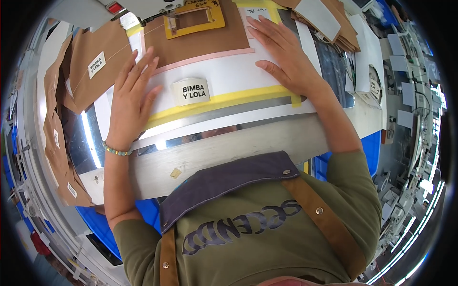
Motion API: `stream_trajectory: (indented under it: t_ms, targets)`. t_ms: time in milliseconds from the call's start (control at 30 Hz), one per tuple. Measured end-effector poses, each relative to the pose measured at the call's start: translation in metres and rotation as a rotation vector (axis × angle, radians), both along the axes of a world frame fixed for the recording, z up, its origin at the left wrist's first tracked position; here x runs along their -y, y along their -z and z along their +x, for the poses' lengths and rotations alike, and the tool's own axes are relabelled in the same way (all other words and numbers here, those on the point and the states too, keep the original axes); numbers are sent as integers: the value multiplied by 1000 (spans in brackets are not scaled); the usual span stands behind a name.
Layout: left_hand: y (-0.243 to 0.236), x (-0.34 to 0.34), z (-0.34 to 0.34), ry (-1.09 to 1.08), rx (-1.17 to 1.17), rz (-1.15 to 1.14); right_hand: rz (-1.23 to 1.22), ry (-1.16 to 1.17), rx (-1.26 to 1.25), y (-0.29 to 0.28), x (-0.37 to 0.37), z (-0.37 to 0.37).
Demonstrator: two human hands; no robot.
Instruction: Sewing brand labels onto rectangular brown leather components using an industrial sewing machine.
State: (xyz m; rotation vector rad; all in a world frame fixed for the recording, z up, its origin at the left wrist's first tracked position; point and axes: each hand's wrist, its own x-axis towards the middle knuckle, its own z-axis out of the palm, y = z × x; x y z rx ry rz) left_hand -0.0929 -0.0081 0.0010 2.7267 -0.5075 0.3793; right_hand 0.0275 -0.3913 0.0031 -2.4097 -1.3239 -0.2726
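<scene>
A brown fabric panel [219, 44] lies on a white sheet, framed by pink strips [205, 59]. Over its far part sits a yellow clamp frame [168, 27] with a rectangular opening, under the sewing machine head [136, 5]. My left hand [131, 97] rests with fingers stretched, its tips at the panel's left edge. Flat beside the right edge, my right hand [286, 59] has its fingers spread and holds nothing. Between my hands, a loose white label [191, 92] with dark print lies slightly curled on the sheet, near the yellow tape [229, 101].
Brown panels with white labels [97, 65] are piled at left, some hanging over the table edge [62, 157]. At far right are more brown pieces [348, 28] and an opened white box [369, 81]. Blue bins [369, 150] stand below the table.
</scene>
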Motion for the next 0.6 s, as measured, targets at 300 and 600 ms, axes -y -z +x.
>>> stream_trajectory:
  t_ms: [300,600]
  targets:
    - [0,-3,-2,18,-115,57,-219,-66,-29,0,5,-1]
    - [-9,2,-2,17,-104,2,-289,-21,-24,-8,3,-9]
